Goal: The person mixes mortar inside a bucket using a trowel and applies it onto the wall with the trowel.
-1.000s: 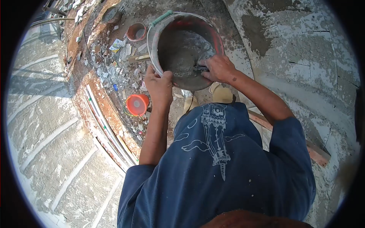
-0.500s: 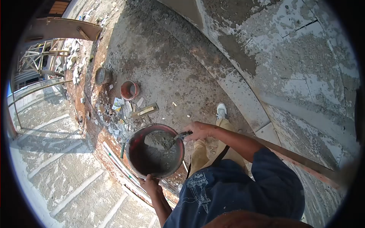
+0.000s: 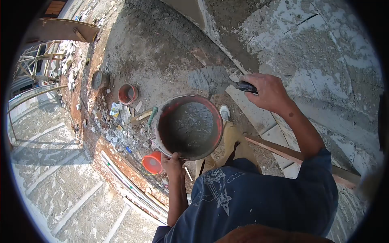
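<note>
My left hand [image 3: 173,166] grips the near rim of a large round bucket [image 3: 161,141] with a reddish inner wall. Wet grey mortar [image 3: 189,129] lies inside it. A green handle grip [image 3: 152,116] shows on the bucket's left side. My right hand [image 3: 265,91] is closed around the dark handle of a trowel [image 3: 208,79]. The trowel's grey blade, apparently coated with mortar, points left beyond the bucket's far rim.
Below the bucket to the left stands an orange pail [image 3: 152,163]. Two more small buckets, one reddish [image 3: 128,94] and one grey [image 3: 99,79], stand farther off near rubble [image 3: 115,121]. A plastered wall [image 3: 308,52] rises at right, with a wooden beam [image 3: 279,150] below it.
The bucket has moved right and upward in view since half a second ago. My right hand and the trowel have lifted away from it, up and to the right.
</note>
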Available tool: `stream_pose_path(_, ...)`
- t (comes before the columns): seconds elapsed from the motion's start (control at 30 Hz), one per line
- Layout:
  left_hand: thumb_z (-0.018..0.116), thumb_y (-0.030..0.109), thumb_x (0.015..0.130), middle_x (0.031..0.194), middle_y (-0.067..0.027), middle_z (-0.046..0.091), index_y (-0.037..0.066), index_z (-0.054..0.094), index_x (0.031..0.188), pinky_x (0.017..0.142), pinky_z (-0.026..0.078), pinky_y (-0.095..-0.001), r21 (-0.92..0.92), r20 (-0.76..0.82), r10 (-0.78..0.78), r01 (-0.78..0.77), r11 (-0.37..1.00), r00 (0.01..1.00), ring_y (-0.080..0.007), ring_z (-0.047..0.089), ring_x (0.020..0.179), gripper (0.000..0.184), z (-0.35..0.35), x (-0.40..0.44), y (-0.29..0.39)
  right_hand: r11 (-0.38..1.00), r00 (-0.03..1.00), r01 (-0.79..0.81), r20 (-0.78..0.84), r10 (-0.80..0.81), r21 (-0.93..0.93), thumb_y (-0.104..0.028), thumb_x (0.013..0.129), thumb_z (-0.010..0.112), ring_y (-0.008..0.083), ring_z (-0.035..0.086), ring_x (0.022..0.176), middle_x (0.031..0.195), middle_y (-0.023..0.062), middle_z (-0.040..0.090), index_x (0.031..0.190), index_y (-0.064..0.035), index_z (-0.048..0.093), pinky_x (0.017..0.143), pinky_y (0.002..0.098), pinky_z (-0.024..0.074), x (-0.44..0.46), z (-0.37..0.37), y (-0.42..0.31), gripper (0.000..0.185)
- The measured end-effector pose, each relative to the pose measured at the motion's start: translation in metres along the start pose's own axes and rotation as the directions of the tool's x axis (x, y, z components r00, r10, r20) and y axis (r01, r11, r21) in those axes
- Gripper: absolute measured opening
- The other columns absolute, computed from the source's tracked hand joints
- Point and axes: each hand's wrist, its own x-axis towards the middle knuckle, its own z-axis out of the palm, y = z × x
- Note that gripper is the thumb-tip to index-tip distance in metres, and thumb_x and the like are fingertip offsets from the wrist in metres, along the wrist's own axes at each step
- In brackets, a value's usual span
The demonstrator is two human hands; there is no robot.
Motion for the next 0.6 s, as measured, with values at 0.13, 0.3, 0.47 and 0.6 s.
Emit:
stream_pose_path(0.13, 0.062, -0.003, 0.079, 0.091, -0.0087, 0.069, 0.003, 0.057, 0.118, 0.055, 0.06, -0.0271, 0.028, 0.215, 0.141, -0.151, 0.988, 0.966, -0.0163, 0.069, 0.067, 0.04, 0.021, -0.005, 0.022, 0.919, 0.982, 0.189, 0.087, -0.169, -0.346, -0.015, 0.083, 0.07, 0.0332, 0.069, 0.094, 0.097, 0.0101, 0.067, 0.108, -0.011, 0.066, 0.082, 0.0494, 0.0537, 0.005, 0.054, -0.041, 0.026)
stream_pose_path(0.3, 0.059, -0.006, 0.08, 0.085, -0.0045, 0.066, 0.0, 0.059, 0.111, 0.054, 0.049, -0.0237, -0.03, 0.334, 0.259, -0.264, 0.964, 0.906, -0.0102, 0.06, 0.062, 0.032, 0.042, -0.027, 0.058, 0.954, 0.963, 0.14, 0.261, -0.069, -0.264, -0.017, 0.083, 0.07, 0.0342, 0.07, 0.097, 0.101, 0.0136, 0.071, 0.116, -0.0113, 0.069, 0.085, 0.0492, 0.0552, 0.0, 0.1, -0.059, 0.033)
stream_pose_path(0.47, 0.059, -0.007, 0.079, 0.084, -0.0052, 0.066, 0.0, 0.058, 0.109, 0.052, 0.049, -0.024, -0.033, 0.291, 0.27, -0.272, 0.962, 0.918, -0.0096, 0.059, 0.059, 0.032, 0.018, -0.021, 0.059, 0.988, 0.879, 0.137, 0.468, -0.087, -0.074, -0.025, 0.083, 0.071, 0.0345, 0.071, 0.101, 0.103, 0.0197, 0.073, 0.125, -0.0129, 0.071, 0.089, 0.0469, 0.0554, -0.013, 0.114, -0.1, 0.044)
stream_pose_path(0.6, 0.064, -0.002, 0.077, 0.089, -0.0046, 0.066, 0.005, 0.057, 0.114, 0.055, 0.054, -0.0282, 0.016, 0.198, 0.207, -0.214, 0.977, 0.958, -0.0137, 0.064, 0.066, 0.038, -0.015, -0.013, 0.045, 0.977, 0.877, 0.137, 0.439, -0.196, 0.163, -0.027, 0.083, 0.072, 0.0372, 0.071, 0.099, 0.102, 0.0199, 0.074, 0.124, -0.011, 0.072, 0.092, 0.048, 0.0538, -0.021, 0.159, -0.137, 0.044)
